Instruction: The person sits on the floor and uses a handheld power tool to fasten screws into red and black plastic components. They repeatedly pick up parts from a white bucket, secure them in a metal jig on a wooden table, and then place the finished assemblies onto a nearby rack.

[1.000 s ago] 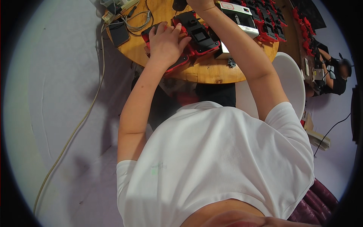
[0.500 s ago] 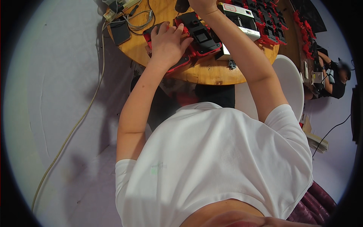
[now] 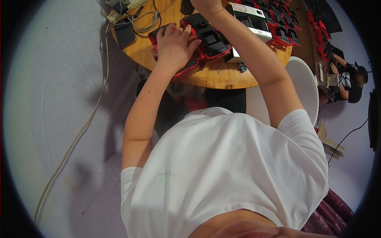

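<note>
My left hand (image 3: 174,45) lies palm down with its fingers spread over a red and black casing (image 3: 191,67), covering most of it. Right beside this casing is another red and black casing (image 3: 212,39) with a square opening in its black face. At the upper edge of the picture is my right hand (image 3: 208,5), just beyond that second casing. Its fingers are cut off by the edge, so what they hold, if anything, is hidden. A dark rounded thing (image 3: 189,7) stands close to the right hand; its kind cannot be made out.
A white box-shaped unit (image 3: 258,31) is partly behind my right forearm. Several red and black casings (image 3: 282,33) stand in rows farther right. Cables (image 3: 149,27) and a black flat device (image 3: 125,35) lie at the table's left. A person (image 3: 351,83) sits at the far right.
My hands keep almost the same places, and the view has shifted very slightly. At the far right, the other person's head and arm have moved a little.
</note>
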Action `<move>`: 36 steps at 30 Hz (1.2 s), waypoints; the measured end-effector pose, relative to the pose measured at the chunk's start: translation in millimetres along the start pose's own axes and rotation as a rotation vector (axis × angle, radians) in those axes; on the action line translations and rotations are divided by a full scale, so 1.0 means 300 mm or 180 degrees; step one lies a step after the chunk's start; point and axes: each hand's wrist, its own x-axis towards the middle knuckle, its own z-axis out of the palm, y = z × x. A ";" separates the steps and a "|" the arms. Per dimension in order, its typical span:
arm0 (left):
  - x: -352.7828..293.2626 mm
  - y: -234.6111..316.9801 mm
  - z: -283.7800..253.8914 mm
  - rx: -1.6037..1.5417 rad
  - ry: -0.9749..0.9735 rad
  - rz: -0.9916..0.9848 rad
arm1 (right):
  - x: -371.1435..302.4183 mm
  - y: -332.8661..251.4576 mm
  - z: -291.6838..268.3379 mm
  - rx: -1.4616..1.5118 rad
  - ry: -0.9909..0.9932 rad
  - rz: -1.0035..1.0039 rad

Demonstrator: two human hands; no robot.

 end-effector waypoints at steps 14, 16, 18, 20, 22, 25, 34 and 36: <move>0.035 0.005 -0.008 -0.0044 -0.0172 0.0000 | 0.021 -0.147 -0.178 0.0490 0.0311 0.0122; 0.028 0.010 -0.006 0.0037 -0.0248 0.0013 | 0.014 -0.282 -0.304 -0.0013 0.0138 0.0459; 0.012 -0.001 -0.005 0.0109 -0.0334 -0.0009 | -0.032 -0.365 -0.372 -0.0482 0.0016 0.0715; 0.001 -0.014 -0.003 0.0180 -0.0438 -0.0174 | -0.106 -0.339 -0.434 -0.0800 0.0092 0.0715; 0.018 -0.006 0.003 0.0084 -0.0421 -0.0100 | -0.176 -0.310 -0.519 -0.1095 0.0197 0.0189; 0.021 -0.007 0.003 0.0083 -0.0421 -0.0054 | -0.232 -0.335 -0.521 -0.1072 0.0547 0.0323; 0.018 -0.012 0.010 0.0120 -0.0358 -0.0006 | -0.254 -0.339 -0.514 -0.1165 0.0530 0.0471; 0.018 -0.008 -0.006 0.0198 -0.0386 -0.0030 | -0.221 -0.342 -0.501 -0.1102 0.0428 0.0723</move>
